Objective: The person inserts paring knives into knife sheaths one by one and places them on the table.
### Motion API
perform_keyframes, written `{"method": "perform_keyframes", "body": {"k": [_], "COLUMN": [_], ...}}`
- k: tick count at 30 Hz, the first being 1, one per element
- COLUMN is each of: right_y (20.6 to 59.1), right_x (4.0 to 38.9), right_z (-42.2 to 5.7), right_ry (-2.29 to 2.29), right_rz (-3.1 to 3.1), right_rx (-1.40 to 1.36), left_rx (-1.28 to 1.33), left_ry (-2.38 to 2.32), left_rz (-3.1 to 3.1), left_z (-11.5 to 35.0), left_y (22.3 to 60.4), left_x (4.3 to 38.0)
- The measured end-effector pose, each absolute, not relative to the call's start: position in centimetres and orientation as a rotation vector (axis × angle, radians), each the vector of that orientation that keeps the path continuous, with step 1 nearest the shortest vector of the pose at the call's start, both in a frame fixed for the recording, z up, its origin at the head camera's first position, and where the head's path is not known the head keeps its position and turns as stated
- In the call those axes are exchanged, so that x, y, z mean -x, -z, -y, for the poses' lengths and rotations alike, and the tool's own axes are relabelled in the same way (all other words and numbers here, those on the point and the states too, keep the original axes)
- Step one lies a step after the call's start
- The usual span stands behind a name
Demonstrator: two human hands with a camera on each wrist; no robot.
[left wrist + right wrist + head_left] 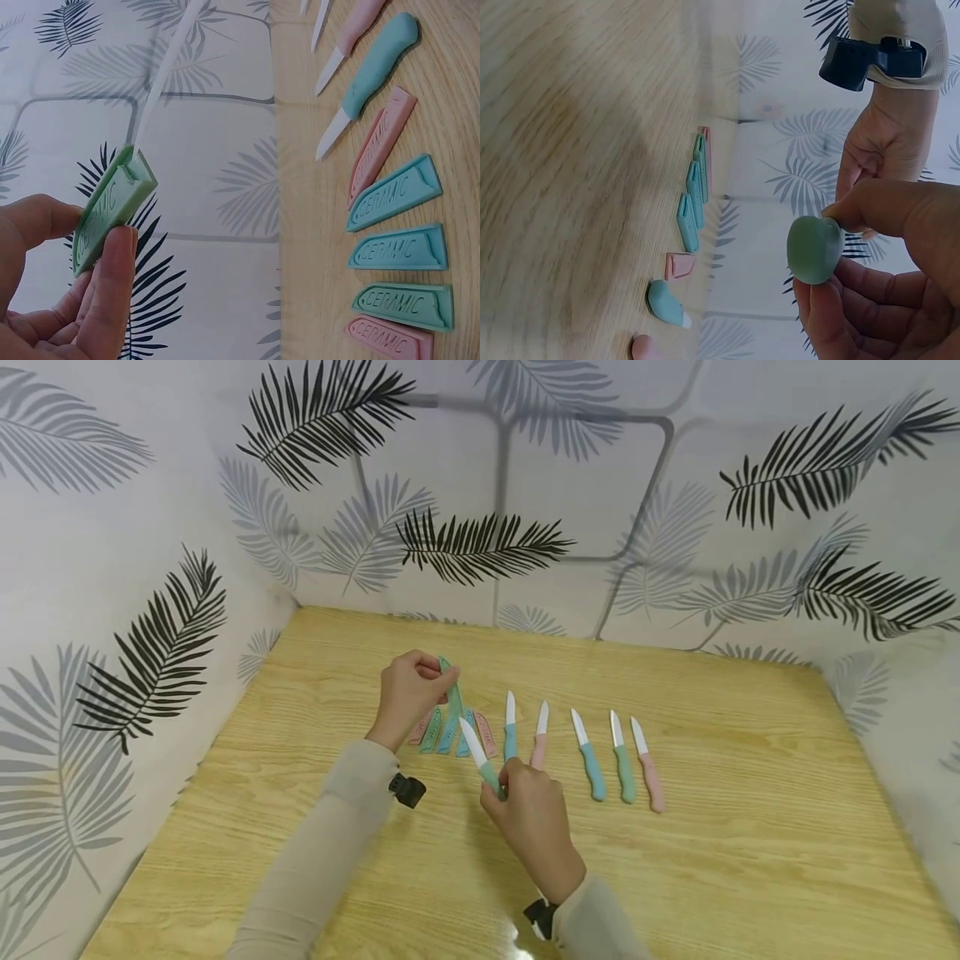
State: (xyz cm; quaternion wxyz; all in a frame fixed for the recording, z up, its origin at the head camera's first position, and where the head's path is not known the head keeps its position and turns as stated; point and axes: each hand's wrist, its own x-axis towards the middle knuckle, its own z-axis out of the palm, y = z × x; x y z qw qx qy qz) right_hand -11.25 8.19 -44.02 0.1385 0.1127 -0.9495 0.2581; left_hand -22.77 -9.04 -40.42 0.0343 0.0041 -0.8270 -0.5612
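My left hand (408,693) pinches a green blade sheath (109,214) marked CERAMIC between thumb and fingers, its open end towards the knife. My right hand (532,810) grips the green handle of a knife (474,745) with a white blade. The blade's tip is at the mouth of the sheath; whether it is inside, I cannot tell. In the right wrist view the rounded butt of the green handle (814,250) shows between thumb and fingers. Below the left hand lie several sheaths in a row, among them a blue sheath (397,247) and a pink sheath (486,733).
Right of the sheaths, several white-bladed knives lie with tips pointing away: a blue knife (511,727), a pink knife (540,739), another blue knife (591,764), a green knife (623,764) and another pink knife (649,772). Leaf-patterned covering (480,593) stands behind the wooden table (750,827).
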Motion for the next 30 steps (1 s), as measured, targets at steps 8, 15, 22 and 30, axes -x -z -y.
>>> {"method": "perform_keyframes", "body": {"k": [8,15,22,30], "right_y": [44.6,45.0,45.3,45.7], "right_x": [11.6,11.6,11.7,11.8], "right_z": [-8.0,-7.7,-7.5,-7.5], "right_ry": [-0.756,-0.783,-0.795,-0.796], "right_rz": [2.715,2.715,2.718,2.718], "right_rx": [-0.324,-0.310,-0.291,-0.261], "left_rx": [-0.001,-0.003,-0.014,0.041], "left_ry": [1.636,1.611,1.564,1.465], "left_rz": [2.542,2.542,2.554,2.568], "left_z": [8.5,8.2,7.9,7.5], "left_y": [40.2,40.1,40.1,40.3], "left_x": [22.5,22.4,22.3,22.3]}}
